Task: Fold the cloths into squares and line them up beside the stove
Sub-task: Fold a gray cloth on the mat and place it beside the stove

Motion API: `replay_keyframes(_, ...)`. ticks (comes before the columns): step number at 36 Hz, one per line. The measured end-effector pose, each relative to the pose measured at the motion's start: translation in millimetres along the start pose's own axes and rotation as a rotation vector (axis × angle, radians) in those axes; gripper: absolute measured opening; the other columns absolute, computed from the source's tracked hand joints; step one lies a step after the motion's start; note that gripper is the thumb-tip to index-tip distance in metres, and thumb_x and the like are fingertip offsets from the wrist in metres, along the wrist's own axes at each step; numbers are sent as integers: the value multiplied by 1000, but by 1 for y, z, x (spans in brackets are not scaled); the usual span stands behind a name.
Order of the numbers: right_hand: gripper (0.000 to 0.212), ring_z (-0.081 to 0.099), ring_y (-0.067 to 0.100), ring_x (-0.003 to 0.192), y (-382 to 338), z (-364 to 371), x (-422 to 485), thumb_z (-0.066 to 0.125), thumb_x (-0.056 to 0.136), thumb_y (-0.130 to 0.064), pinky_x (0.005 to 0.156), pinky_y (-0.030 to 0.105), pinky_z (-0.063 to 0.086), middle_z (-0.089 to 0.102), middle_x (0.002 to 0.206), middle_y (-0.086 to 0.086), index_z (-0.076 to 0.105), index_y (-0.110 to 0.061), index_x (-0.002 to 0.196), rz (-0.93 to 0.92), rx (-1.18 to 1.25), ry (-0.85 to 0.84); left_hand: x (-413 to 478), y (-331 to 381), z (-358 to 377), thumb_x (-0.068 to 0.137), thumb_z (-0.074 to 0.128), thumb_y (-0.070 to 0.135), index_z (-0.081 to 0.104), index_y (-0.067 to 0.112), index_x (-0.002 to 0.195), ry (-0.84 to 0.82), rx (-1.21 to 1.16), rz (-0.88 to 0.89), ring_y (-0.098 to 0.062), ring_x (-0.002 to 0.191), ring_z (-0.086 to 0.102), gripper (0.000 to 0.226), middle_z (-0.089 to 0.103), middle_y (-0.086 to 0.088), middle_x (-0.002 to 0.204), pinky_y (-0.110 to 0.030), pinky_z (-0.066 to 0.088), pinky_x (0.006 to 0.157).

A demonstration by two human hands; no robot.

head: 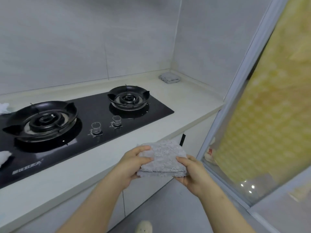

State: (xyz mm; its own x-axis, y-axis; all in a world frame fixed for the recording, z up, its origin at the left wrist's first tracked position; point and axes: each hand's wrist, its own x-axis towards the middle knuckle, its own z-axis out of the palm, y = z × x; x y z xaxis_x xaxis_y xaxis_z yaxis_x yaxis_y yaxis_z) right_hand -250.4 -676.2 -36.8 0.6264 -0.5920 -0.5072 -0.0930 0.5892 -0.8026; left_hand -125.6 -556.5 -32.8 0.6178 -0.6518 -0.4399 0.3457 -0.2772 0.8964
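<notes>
I hold a fluffy grey cloth (164, 158), folded into a thick square, in the air just off the counter's front edge. My left hand (133, 163) grips its left side with the thumb on top. Its right side is gripped by my right hand (193, 172). A second grey cloth (169, 77), folded square, lies in the far right corner of the cream counter (190, 98), to the right of the black two-burner stove (87, 118).
White cloth pieces show at the left edge: one (4, 107) behind the stove and one (4, 158) lying on its glass. A sliding door frame (239, 91) with yellow patterned glass stands close on the right. Tiled walls bound the counter behind and right.
</notes>
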Motion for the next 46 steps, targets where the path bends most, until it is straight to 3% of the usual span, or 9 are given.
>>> replay_keyframes(8, 11, 64, 21, 75, -73, -21, 113, 53, 91, -1, 53, 26, 56, 67, 89, 8, 58, -11, 95, -48, 27, 125, 125, 50, 50, 82, 64, 0, 54, 31, 119, -110, -54, 16, -15, 77, 57, 49, 56, -2, 114, -23, 48, 61)
replay_keyframes(16, 14, 66, 26, 86, -152, -46, 217, 52, 92, -5, 63, 31, 58, 68, 99, 13, 59, -8, 104, -106, 48, 173, 245, 108, 102, 80, 64, -3, 48, 37, 118, -179, -17, 76, -22, 93, 56, 57, 52, 1, 115, -36, 49, 85)
replay_keyframes(20, 15, 62, 22, 84, -172, -59, 259, 57, 89, -8, 62, 30, 51, 66, 97, 10, 59, -13, 103, -94, 41, 191, 293, 121, 116, 83, 62, -3, 45, 33, 132, -142, -7, 102, -23, 100, 55, 63, 48, -7, 132, -27, 45, 67)
replay_keyframes(23, 27, 59, 21, 80, -188, -64, 295, 58, 89, -7, 64, 30, 48, 61, 95, 9, 51, -16, 114, -86, 8, 172, 331, 129, 121, 82, 61, -7, 45, 26, 133, -84, 6, 132, -13, 93, 56, 63, 45, 2, 124, -18, 48, 65)
replay_keyframes(26, 32, 58, 21, 76, -206, -67, 340, 58, 89, -5, 61, 28, 46, 60, 92, 9, 49, -17, 117, -93, -55, 151, 372, 135, 125, 82, 61, -10, 44, 28, 134, -53, -35, 107, -16, 107, 50, 67, 43, 2, 128, -25, 46, 87)
replay_keyframes(29, 33, 56, 21, 73, -223, -65, 388, 58, 88, -6, 62, 28, 47, 59, 90, 10, 50, -17, 118, -69, -122, 107, 410, 142, 124, 82, 59, -12, 43, 31, 135, 1, -73, 101, -17, 114, 49, 70, 45, 0, 135, -25, 42, 91)
replay_keyframes(36, 30, 55, 14, 67, -259, -63, 482, 57, 86, -1, 57, 24, 47, 59, 84, 3, 51, -14, 113, -91, -351, -34, 468, 154, 139, 82, 55, -12, 40, 31, 137, 220, -69, 58, -12, 90, 54, 71, 44, 1, 129, -28, 47, 68)
replay_keyframes(40, 21, 57, 10, 67, -266, -63, 520, 60, 85, -2, 54, 19, 49, 60, 85, 2, 55, -12, 103, -132, -440, -80, 491, 158, 142, 82, 56, -8, 31, 22, 144, 336, -52, 14, -32, 121, 49, 73, 43, -12, 139, -41, 44, 97)
replay_keyframes(46, 24, 56, 13, 73, -270, -49, 565, 59, 84, 0, 59, 22, 48, 60, 97, 8, 55, -11, 105, -90, -496, -181, 519, 165, 140, 81, 58, -5, 35, 21, 142, 487, -26, 35, -18, 105, 50, 70, 42, -11, 140, -17, 42, 66)
